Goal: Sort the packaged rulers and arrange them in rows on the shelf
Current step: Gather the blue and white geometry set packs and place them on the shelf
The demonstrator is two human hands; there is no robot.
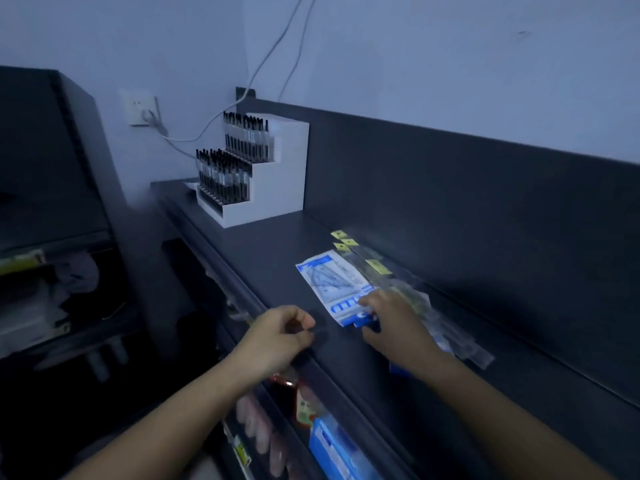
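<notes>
You are working at a dark, matte shelf [270, 244] with a smooth flat top and a raised back panel. Your right hand [394, 323] is resting palm down on the packs, fingers spread and pressing on the near end of a blue-and-white pack [332, 282]; it is flat, rectangular and glossy, with a printed triangle shape showing through its clear window. Just beside it, toward the back panel, long clear sleeves [377, 271] of narrow rulers are lying side by side, overlapping, their plastic shiny and crinkled. You can count four small yellow header tags [349, 242] at their far ends, so at least four sleeves; the exact number is blurred under your hand. A second blue pack edge [398, 368] is peeking out below your right wrist.

Your left hand [280, 334] is hovering at the shelf's front lip, fingers curled in with thumb and forefinger pressed together; whether it is pinching anything, you cannot tell.

At the far end of the shelf, one white stepped stand [277, 188] is holding two tiers of slim dark-capped pens [221, 178], too many to count. Behind it, two pale cables [277, 46] are running up the wall, near a white socket [140, 107].

Below the lip, a red-topped pack [301, 407] and a blue pack [339, 452] are hanging.
</notes>
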